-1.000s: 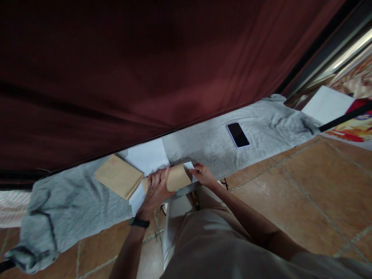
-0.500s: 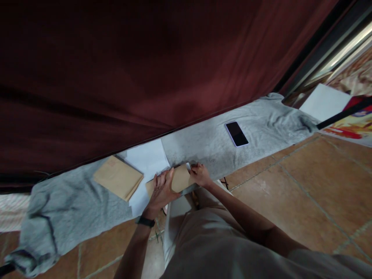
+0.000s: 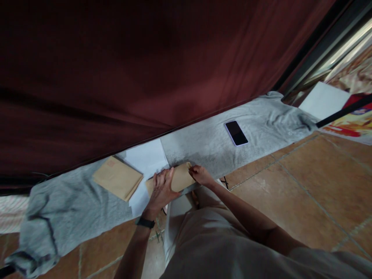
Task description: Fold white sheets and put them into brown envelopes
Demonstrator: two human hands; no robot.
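Brown paper is what both hands work on: a kraft envelope (image 3: 180, 178) lies flat on the grey cloth (image 3: 209, 145) that covers the tabletop, directly in front of the person. The left hand (image 3: 161, 188) rests on the envelope's near-left part, fingers (image 3: 166, 179) spread fairly wide and pressed flat, which looks like a way to keep the envelope from sliding on the soft cloth. The right hand (image 3: 202, 175) is at the envelope's far right corner, its fingers drawn narrow in a pinch at the edge; whether they grip the flap or something going into the opening is too small to tell. What the envelope holds cannot be seen.

Just beyond the left hand's fingertips lie white sheets (image 3: 147, 159), partly tucked under the envelope and running back toward the dark red curtain (image 3: 145, 69). Beside them, farther out from the left hand's knuckles, a stack of similar brown envelopes (image 3: 117, 177) sits square on the cloth, apart from the one being handled. Well beyond the right hand's fingers, a phone (image 3: 236, 133) lies screen up on the cloth. A black watch (image 3: 145, 222) circles the left wrist. Below the tabletop edge, terracotta floor tiles (image 3: 305, 186) spread to the right.
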